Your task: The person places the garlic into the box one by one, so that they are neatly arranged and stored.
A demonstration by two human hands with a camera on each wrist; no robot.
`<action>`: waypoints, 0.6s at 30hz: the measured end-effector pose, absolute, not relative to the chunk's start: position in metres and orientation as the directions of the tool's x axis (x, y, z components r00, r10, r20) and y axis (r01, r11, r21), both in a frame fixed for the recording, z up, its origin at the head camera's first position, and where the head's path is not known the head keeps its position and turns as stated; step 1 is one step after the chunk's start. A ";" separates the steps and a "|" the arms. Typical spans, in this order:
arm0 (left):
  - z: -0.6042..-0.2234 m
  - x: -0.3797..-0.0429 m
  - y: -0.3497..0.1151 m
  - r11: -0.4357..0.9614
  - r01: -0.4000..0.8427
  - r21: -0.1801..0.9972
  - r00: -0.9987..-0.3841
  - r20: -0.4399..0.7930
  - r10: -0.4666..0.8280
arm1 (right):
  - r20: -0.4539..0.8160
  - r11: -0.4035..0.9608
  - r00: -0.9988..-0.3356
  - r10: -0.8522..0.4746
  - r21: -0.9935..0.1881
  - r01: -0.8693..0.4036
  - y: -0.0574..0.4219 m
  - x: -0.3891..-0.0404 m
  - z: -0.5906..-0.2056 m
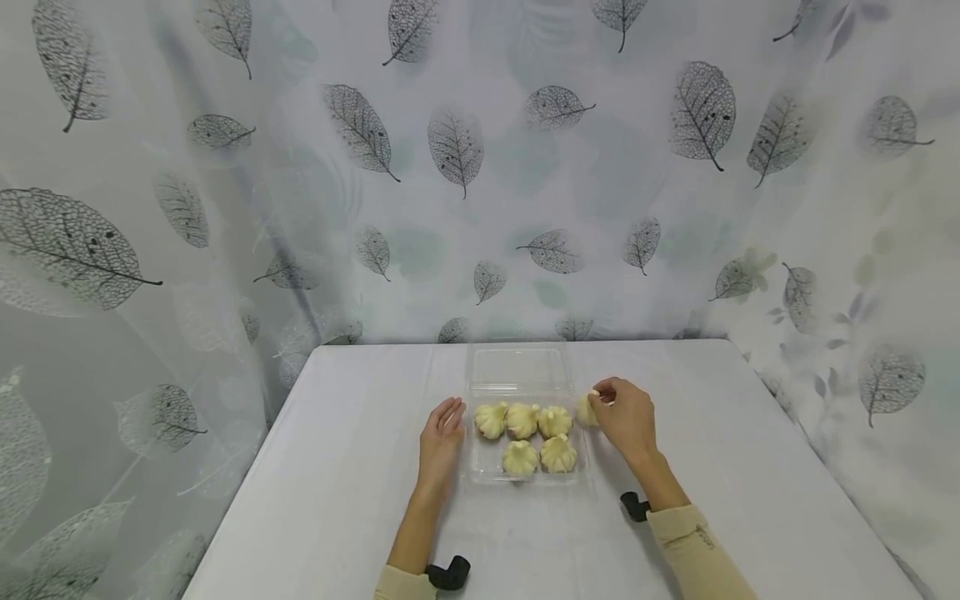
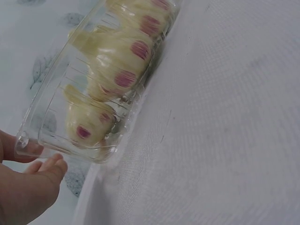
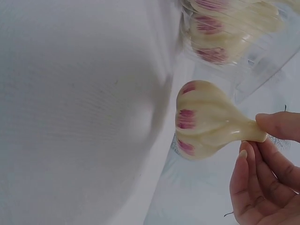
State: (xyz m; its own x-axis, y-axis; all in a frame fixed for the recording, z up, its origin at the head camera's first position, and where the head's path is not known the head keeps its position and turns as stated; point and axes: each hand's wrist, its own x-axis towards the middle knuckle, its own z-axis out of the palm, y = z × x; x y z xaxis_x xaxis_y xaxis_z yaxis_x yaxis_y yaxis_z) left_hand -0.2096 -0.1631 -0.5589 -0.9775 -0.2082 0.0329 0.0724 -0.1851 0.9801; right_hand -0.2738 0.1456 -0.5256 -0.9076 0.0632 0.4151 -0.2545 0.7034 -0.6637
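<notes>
A clear plastic box (image 1: 486, 463) stands on the table with its lid folded back. Several pale garlic bulbs (image 1: 521, 422) with purple patches sit inside, in a back row and a front row. By its stem, my right hand (image 1: 628, 420) pinches another garlic bulb (image 3: 206, 122) between thumb and fingertips. That bulb hangs just off the box's right side, apart from it in the right wrist view. At the box's left side is my left hand (image 1: 441, 442), fingers mostly straight. In the left wrist view its fingers (image 2: 49, 168) are close to the box's corner; contact is unclear.
The open lid (image 1: 519, 368) lies behind the box, toward the table's back edge. A white cloth covers the table (image 1: 360, 467). Leaf-patterned curtains (image 1: 495, 208) hang behind and at both sides. A black wrist mount (image 1: 448, 573) sits on the left forearm, another (image 1: 634, 506) on the right.
</notes>
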 end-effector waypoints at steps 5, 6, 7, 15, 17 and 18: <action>-0.559 -0.211 -0.162 -0.174 0.075 0.982 -0.978 0.038 -0.205 | 0.436 0.708 -0.897 0.077 -0.657 -0.259 0.147 -0.271 -0.519; -0.559 -0.211 -0.162 -0.174 0.075 0.982 -0.978 0.038 -0.207 | 0.440 0.707 -0.895 0.076 -0.657 -0.263 0.147 -0.270 -0.518; -0.559 -0.211 -0.162 -0.175 0.077 0.981 -0.978 0.039 -0.207 | 0.442 0.707 -0.893 0.077 -0.656 -0.264 0.147 -0.270 -0.517; -0.561 -0.211 -0.164 -0.183 0.079 0.980 -0.978 0.040 -0.206 | 0.508 0.717 -0.858 0.075 -0.625 -0.308 0.149 -0.273 -0.511; -0.561 -0.211 -0.164 -0.183 0.080 0.980 -0.978 0.042 -0.205 | 0.521 0.719 -0.850 0.073 -0.618 -0.317 0.150 -0.273 -0.511; -0.561 -0.210 -0.164 -0.182 0.080 0.980 -0.978 0.041 -0.206 | 0.524 0.719 -0.848 0.073 -0.617 -0.320 0.150 -0.272 -0.511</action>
